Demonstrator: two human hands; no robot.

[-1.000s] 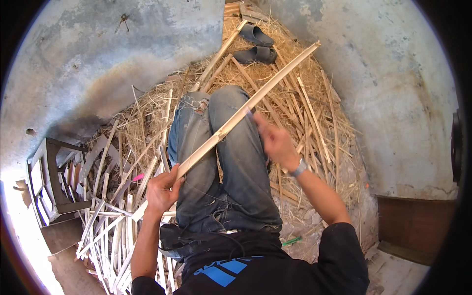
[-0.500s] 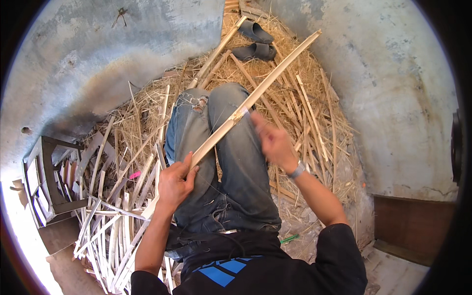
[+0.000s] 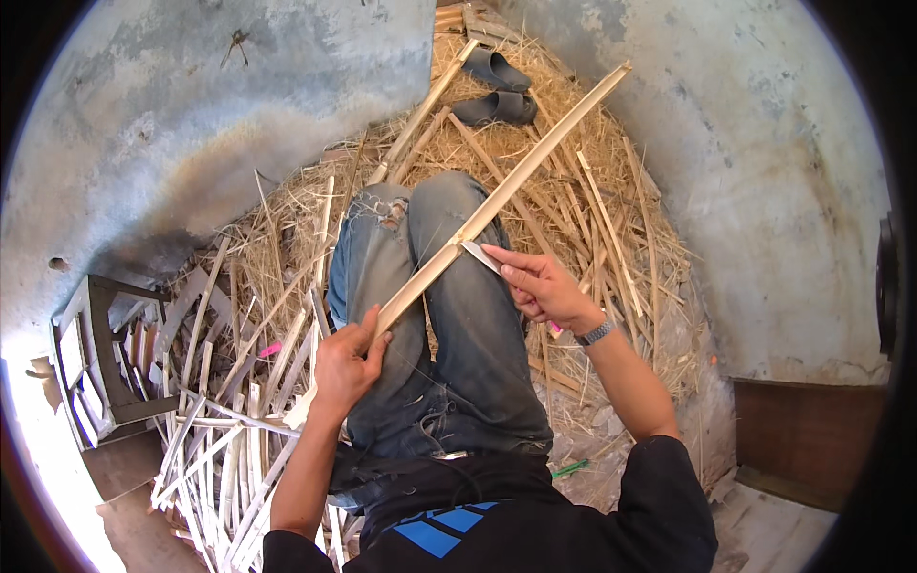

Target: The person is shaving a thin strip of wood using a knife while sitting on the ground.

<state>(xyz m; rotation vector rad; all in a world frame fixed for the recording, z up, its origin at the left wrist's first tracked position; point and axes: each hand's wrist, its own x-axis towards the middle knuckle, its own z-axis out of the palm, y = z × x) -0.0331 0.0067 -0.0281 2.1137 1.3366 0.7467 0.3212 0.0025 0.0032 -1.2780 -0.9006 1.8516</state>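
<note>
A long split bamboo strip point(image 3: 535, 158) lies slantwise across my jeans-covered thighs, its far end up at the right. My left hand point(image 3: 350, 361) is closed round its near part, thumb on top. A joint in the bamboo point(image 3: 462, 235) shows about midway along it. My right hand point(image 3: 546, 286) grips a knife, its index finger stretched along the back. The knife's pale blade point(image 3: 480, 255) points at the strip just below the joint; whether it touches cannot be made out. A bit of pink, perhaps the handle end, shows under the right hand.
Many loose bamboo strips point(image 3: 239, 468) lie at the left beside an overturned dark frame point(image 3: 129, 349). Straw and shavings point(image 3: 602, 191) cover the floor ahead, with dark slippers point(image 3: 497, 107) at the far end. Grey walls point(image 3: 764, 191) curve close on both sides. A green item point(image 3: 570, 468) lies at my right hip.
My right hand, blurred before, is now sharp and slightly lower and to the right, and the knife blade shows clearly. My left hand keeps its hold on the strip.
</note>
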